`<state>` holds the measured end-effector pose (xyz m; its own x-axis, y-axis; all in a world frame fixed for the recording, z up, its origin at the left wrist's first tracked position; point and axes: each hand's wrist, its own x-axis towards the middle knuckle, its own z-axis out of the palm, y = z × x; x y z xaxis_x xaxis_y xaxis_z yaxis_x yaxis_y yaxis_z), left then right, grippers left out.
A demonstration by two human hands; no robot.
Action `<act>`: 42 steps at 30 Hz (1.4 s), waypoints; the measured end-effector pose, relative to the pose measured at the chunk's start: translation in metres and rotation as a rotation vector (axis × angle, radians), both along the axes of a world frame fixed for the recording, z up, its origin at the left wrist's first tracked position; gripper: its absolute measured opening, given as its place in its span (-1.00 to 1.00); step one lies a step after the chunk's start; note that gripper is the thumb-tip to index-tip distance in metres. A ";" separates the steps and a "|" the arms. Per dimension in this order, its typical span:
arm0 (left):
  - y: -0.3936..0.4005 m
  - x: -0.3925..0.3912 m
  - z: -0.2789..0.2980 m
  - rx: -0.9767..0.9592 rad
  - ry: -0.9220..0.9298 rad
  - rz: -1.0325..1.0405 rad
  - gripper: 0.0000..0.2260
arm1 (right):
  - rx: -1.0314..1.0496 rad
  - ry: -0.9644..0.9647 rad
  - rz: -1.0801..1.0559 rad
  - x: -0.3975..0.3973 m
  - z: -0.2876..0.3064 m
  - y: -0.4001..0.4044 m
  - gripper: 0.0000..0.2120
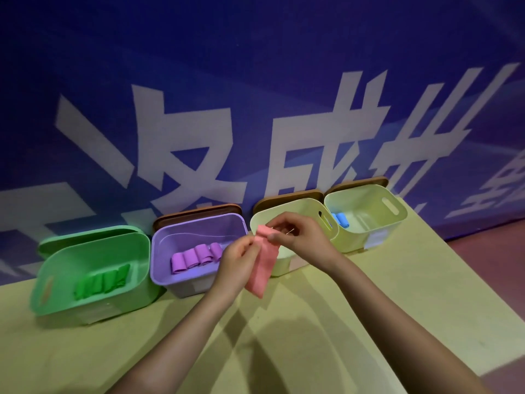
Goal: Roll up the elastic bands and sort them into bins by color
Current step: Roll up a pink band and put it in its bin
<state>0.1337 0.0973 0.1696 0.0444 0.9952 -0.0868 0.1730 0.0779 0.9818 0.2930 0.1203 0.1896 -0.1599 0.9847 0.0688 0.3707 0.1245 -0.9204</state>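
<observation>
A pink elastic band (262,265) hangs flat in the air in front of the bins. My left hand (235,258) pinches its upper left edge and my right hand (298,237) pinches its top end. Four bins stand in a row at the wall. The green bin (56,268) holds several green rolls (102,282). The purple bin (167,251) holds several purple rolls (196,255). A pale yellow bin (301,207) sits behind my hands, its inside hidden. The far right pale bin (369,194) holds blue rolls (341,220).
The bins rest on a yellow-green table (383,294) against a blue wall with large white characters (199,166). Brown lids (287,196) lean behind three bins. The table's right edge drops to a reddish floor (488,251).
</observation>
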 end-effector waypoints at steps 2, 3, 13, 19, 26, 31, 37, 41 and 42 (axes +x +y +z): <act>-0.012 -0.007 0.007 -0.059 -0.122 0.044 -0.77 | 0.038 0.041 0.006 -0.012 0.000 -0.013 -0.83; -0.017 -0.010 0.010 -0.081 -0.164 0.052 -0.79 | 0.058 0.067 -0.002 -0.018 0.000 -0.019 -0.78; -0.045 -0.047 0.011 -0.017 -0.114 0.088 -0.82 | -0.038 0.143 -0.008 -0.053 -0.001 -0.054 -0.89; -0.056 -0.051 0.011 -0.107 -0.257 0.150 -0.85 | 0.032 0.221 -0.084 -0.071 0.000 -0.068 -0.96; -0.065 -0.047 0.019 -0.105 -0.273 0.205 -0.81 | 0.026 0.245 -0.143 -0.078 -0.010 -0.074 -0.91; -0.069 -0.056 0.012 -0.002 -0.188 0.194 -0.82 | 0.036 0.259 -0.057 -0.083 -0.011 -0.075 -0.89; -0.067 -0.076 0.011 0.002 -0.069 0.137 -0.84 | -0.103 0.320 -0.002 -0.095 -0.011 -0.074 -0.85; -0.066 -0.088 0.004 -0.137 -0.054 0.205 -0.78 | -0.036 0.247 -0.022 -0.109 -0.014 -0.073 -0.86; -0.066 -0.090 0.001 -0.164 -0.075 0.214 -0.78 | -0.026 0.230 -0.029 -0.112 -0.016 -0.073 -0.87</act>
<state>0.0432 0.0314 0.1706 -0.1527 0.9556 -0.2521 0.0628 0.2640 0.9625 0.1809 0.0476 0.1736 -0.1147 0.9906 0.0749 0.1539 0.0922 -0.9838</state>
